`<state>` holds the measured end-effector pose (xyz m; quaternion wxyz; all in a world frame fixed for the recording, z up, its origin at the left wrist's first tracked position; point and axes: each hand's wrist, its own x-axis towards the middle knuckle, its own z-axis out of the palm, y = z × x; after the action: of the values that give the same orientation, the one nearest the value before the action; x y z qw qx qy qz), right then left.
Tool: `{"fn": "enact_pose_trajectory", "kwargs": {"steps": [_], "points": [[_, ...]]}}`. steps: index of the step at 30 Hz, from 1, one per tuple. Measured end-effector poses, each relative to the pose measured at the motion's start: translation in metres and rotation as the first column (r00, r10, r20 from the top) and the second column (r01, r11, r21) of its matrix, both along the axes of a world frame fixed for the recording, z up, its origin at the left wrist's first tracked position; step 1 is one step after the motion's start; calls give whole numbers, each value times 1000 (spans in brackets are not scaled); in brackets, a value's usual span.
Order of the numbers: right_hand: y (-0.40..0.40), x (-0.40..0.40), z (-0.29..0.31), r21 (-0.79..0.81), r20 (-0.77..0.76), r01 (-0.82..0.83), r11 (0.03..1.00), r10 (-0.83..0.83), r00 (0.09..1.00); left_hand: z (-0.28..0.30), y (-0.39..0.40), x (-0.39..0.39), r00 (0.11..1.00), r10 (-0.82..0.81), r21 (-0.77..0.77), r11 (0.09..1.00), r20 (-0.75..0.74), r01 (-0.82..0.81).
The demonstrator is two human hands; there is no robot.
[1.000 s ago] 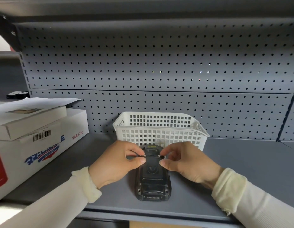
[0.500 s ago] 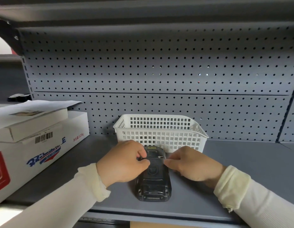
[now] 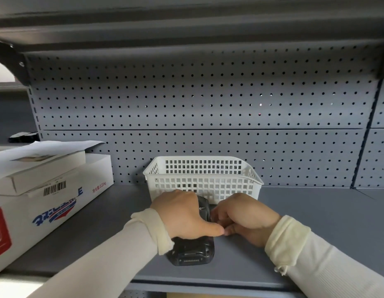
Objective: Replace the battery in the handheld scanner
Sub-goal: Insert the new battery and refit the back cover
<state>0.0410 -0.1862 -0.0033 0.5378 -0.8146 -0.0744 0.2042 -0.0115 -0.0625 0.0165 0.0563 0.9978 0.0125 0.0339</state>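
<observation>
Scanner: black handheld scanner point(image 3: 192, 251) lies back-up on the grey shelf point(image 3: 315, 211), just in front of the white basket point(image 3: 202, 179); its connector end points toward the person.
Left hand: the left hand point(image 3: 182, 214) lies over the scanner's middle and left side, fingers point(image 3: 214, 231) curled down and nearly closed, thumb stretched across the back of the device.
Right hand: the right hand point(image 3: 244, 220) presses on the scanner's right edge, its fingers bent and close together, their tips meeting the left thumb over the device.
Grip: both hands touch the scanner and pinch at its back; whether they hold a cover or only press on it cannot be told, since the hands hide it.
Far end: the top end of the scanner shows between the two hands, next to the basket wall.
Surroundings: white cardboard box point(image 3: 47, 207) with a barcode stands well to the left on the shelf, a smaller white box point(image 3: 36, 168) on top of it; grey pegboard point(image 3: 208, 104) behind.
Change: half a second ago the fingertips of both hands sat at the two small latches near the scanner's top; now both hands have slid down toward the middle and cover more of the back. The scanner itself has stayed in place.
</observation>
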Motion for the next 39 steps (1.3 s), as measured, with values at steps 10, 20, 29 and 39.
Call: {"fn": "enact_pose_trajectory", "kwargs": {"steps": [10,20,29,39], "points": [[0,-10,5,430,-124,5,903,54,991,12,24,-3,990,76,-515,847,-119,-127],[19,-22,-8,302,-8,-32,953,36,999,-5,48,-29,976,-84,-976,107,-200,-191],[12,-27,-3,354,-12,-105,929,117,993,-20,28,-34,993,-27,-975,-189,-112,-116],[0,-19,2,215,20,-78,973,75,997,-22,27,-13,983,164,-976,188,-77,-108]]}}
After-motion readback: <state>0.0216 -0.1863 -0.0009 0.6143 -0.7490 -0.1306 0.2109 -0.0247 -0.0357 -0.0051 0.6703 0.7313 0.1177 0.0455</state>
